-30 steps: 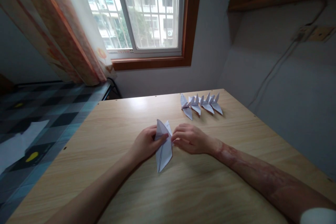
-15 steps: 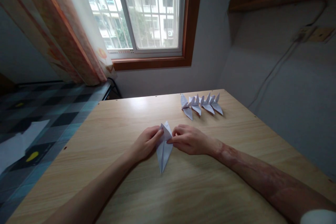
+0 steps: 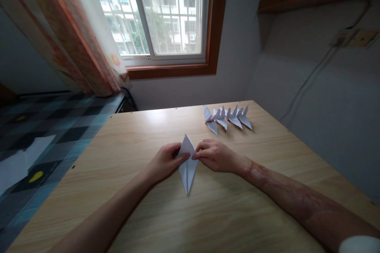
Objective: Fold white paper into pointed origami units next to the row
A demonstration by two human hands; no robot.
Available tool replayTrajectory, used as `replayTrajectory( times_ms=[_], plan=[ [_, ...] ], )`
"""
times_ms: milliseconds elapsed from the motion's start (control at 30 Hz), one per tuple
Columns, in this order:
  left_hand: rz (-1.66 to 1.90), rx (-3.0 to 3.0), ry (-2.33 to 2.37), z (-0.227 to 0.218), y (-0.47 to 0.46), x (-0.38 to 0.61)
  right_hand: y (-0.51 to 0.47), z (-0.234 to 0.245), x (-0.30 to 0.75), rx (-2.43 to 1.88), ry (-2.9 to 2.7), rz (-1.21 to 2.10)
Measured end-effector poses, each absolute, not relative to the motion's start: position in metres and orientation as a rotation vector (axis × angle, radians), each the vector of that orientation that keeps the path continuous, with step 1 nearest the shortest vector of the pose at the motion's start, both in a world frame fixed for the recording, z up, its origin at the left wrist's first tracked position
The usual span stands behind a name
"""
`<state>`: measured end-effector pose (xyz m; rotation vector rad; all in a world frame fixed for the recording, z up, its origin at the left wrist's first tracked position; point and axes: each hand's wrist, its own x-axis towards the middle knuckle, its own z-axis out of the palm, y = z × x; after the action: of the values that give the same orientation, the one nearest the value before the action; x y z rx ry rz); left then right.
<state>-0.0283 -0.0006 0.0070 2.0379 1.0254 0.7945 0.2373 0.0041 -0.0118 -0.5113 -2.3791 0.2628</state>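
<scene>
A white folded paper piece (image 3: 187, 166), kite-shaped with a long point toward me, lies on the wooden table (image 3: 142, 138). My left hand (image 3: 164, 162) pinches its left edge near the upper tip. My right hand (image 3: 214, 155) pinches its right edge at the same height. Thumbs and forefingers of both hands meet over the paper's middle crease. The paper's upper tip stands up slightly between the two hands.
Several finished white folded paper figures (image 3: 227, 118) stand in a row at the table's far right. A bed with a checked cover (image 3: 44, 134) lies to the left. A window (image 3: 166, 12) and curtain (image 3: 74, 35) are behind; a wall runs along the right.
The paper has narrowed from a wider, tilted shape into a slim, upright kite. Both hands shifted slightly inward, their fingertips now meeting on the paper's centre.
</scene>
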Motion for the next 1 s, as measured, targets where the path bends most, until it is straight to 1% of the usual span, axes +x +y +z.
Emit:
replayTrajectory(
  times_ms=[100,200,367,533,633,1000],
  plan=[
    [0.797,1.946,1.037,0.002,0.003,-0.03,0.005,-0.013,0.237,-0.512,-2.373,0.27],
    [0.922,1.941,1.082,-0.004,0.006,-0.032,0.005,-0.016,0.237,-0.552,-2.347,0.297],
    [1.099,2.184,1.147,-0.007,0.008,-0.034,0.005,-0.016,0.236,-0.629,-2.327,0.284],
    [0.924,2.499,1.071,0.002,0.005,-0.032,0.002,-0.007,0.236,-0.661,-2.332,0.261],
    [0.835,2.59,1.033,0.006,0.001,-0.029,0.001,-0.003,0.237,-0.671,-2.367,0.282],
    [0.801,2.7,1.045,0.003,-0.001,-0.029,0.002,-0.007,0.239,-0.821,-2.421,0.071]
  ],
)
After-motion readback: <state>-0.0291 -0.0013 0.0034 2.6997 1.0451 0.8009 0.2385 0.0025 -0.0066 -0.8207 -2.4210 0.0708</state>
